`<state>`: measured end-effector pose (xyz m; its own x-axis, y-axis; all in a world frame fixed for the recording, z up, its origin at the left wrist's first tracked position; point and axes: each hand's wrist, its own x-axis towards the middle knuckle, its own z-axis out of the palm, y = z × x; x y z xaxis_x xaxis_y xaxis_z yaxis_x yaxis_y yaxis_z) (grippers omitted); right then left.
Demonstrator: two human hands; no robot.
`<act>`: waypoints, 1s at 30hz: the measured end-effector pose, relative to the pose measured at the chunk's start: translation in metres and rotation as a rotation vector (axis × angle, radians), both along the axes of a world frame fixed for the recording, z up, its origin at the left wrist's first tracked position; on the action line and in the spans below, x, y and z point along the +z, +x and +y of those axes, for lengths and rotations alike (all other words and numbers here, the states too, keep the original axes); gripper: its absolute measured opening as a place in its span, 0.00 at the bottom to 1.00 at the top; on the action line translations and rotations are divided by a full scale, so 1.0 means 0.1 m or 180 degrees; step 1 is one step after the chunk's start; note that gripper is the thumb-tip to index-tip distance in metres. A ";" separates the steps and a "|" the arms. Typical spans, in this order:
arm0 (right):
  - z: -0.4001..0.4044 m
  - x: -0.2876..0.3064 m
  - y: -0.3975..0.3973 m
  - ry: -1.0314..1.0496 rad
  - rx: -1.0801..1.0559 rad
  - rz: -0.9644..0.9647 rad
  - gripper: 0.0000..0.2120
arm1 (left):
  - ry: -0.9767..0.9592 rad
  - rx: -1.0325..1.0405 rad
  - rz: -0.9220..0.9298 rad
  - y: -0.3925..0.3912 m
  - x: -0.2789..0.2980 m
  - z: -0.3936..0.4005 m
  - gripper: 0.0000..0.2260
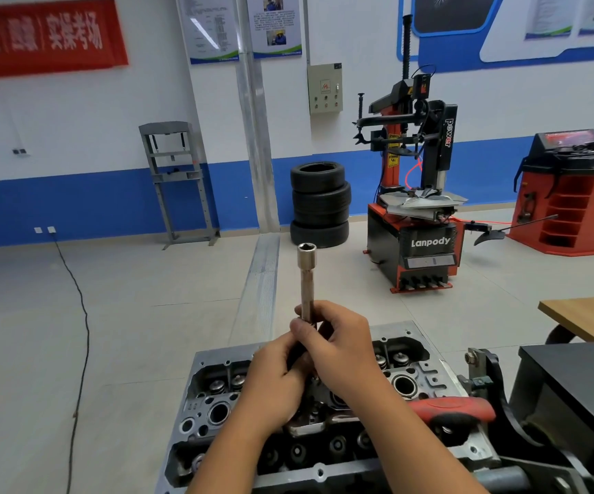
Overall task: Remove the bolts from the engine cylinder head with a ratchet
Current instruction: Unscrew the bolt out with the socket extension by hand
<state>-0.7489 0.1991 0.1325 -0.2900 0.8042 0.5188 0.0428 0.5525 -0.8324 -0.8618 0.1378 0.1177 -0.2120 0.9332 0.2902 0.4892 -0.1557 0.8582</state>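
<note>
The grey engine cylinder head (195, 393) lies low in the head view, its valve springs and bores exposed. Above it both hands hold a long silver socket extension (306, 279) upright, its socket end on top. My right hand (341, 347) wraps the shaft's lower part. My left hand (277, 379) grips a dark piece at the bottom of the shaft. A ratchet with a red and black handle (456, 410) lies across the right side of the head, its drive end hidden behind my right forearm.
A black stand bracket (502, 397) clamps the head on the right, beside a black box (580, 383) and a wooden table corner (587, 315). Farther off stand a tyre changer (423, 215), stacked tyres (320, 205) and a cable on the floor (81, 336).
</note>
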 end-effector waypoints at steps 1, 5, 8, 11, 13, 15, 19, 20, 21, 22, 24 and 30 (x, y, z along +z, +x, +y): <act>0.00 0.00 0.00 -0.0040 0.0034 -0.0010 0.04 | 0.0087 0.0068 -0.0047 0.00 0.01 0.00 0.20; 0.00 0.02 -0.01 -0.0027 -0.0148 -0.0109 0.05 | 0.0226 0.0501 -0.0212 0.00 0.00 0.02 0.18; -0.01 0.03 -0.01 0.0016 -0.0253 -0.0112 0.07 | 0.0169 0.0477 -0.0222 -0.01 -0.01 0.03 0.15; -0.03 0.03 0.00 0.0001 -0.0159 -0.0071 0.08 | -0.0027 0.0081 -0.0128 0.00 0.01 0.01 0.16; -0.03 0.04 0.01 -0.0043 -0.0023 -0.0040 0.11 | 0.0033 0.0056 -0.0170 0.01 0.03 -0.01 0.19; -0.03 0.05 0.01 -0.0059 0.0032 -0.0016 0.11 | 0.0206 0.0177 -0.0301 0.02 0.04 -0.01 0.21; -0.02 0.03 0.00 -0.0070 -0.0077 -0.0052 0.06 | 0.0240 0.0520 -0.0401 -0.01 0.00 0.02 0.14; -0.02 0.03 0.00 -0.0057 -0.0081 -0.0046 0.06 | 0.0166 0.0444 -0.0345 -0.02 -0.01 0.02 0.13; -0.02 0.03 0.00 -0.0046 -0.0073 -0.0037 0.05 | 0.0092 0.0322 -0.0286 -0.02 0.00 0.02 0.14; -0.03 0.03 0.00 -0.0046 -0.0057 -0.0022 0.05 | 0.0048 0.0186 -0.0260 -0.01 0.00 0.01 0.15; -0.02 0.02 0.01 -0.0082 -0.0044 0.0028 0.04 | 0.0077 0.0025 -0.0260 -0.01 0.02 -0.01 0.17; -0.02 0.03 -0.01 -0.0147 -0.0095 0.0080 0.04 | 0.0296 0.0431 -0.0587 -0.02 0.00 0.02 0.12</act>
